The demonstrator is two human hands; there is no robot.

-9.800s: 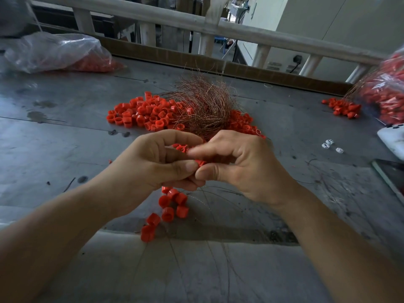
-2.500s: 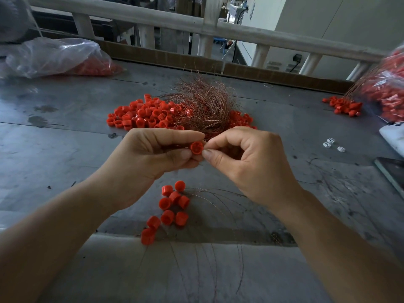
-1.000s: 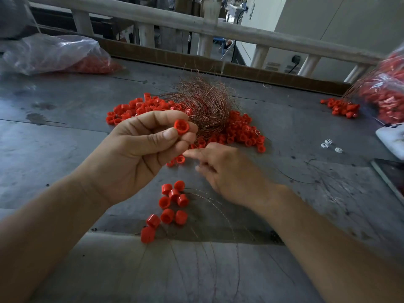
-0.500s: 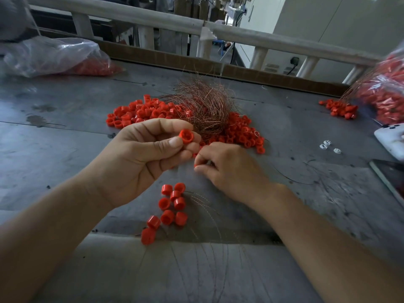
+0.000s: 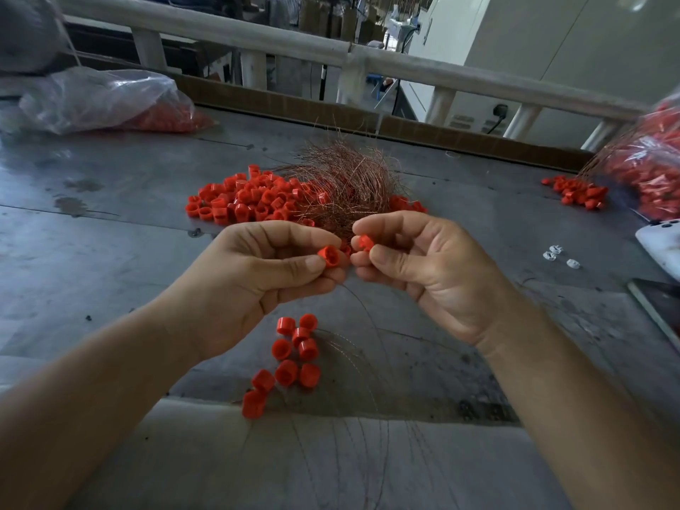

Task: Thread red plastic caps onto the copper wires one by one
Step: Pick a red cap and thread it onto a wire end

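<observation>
Grey metal surface (image 5: 110,252) stretches ahead, carrying a heap of caps (image 5: 243,200) at its middle with a tangle of copper wires (image 5: 346,178) over the heap's right side. Nearer me, the left hand (image 5: 257,281) has thumb and fingers pinching a red cap (image 5: 328,256), open end showing. The right hand (image 5: 434,274) pinches a second cap (image 5: 365,242) just beside it. Below the hands lies a small cluster of caps (image 5: 294,351).

wire tangle (image 5: 346,182) on cap pile (image 5: 243,200) | cap cluster (image 5: 294,358) nearer | bag (image 5: 103,101) far-left
</observation>
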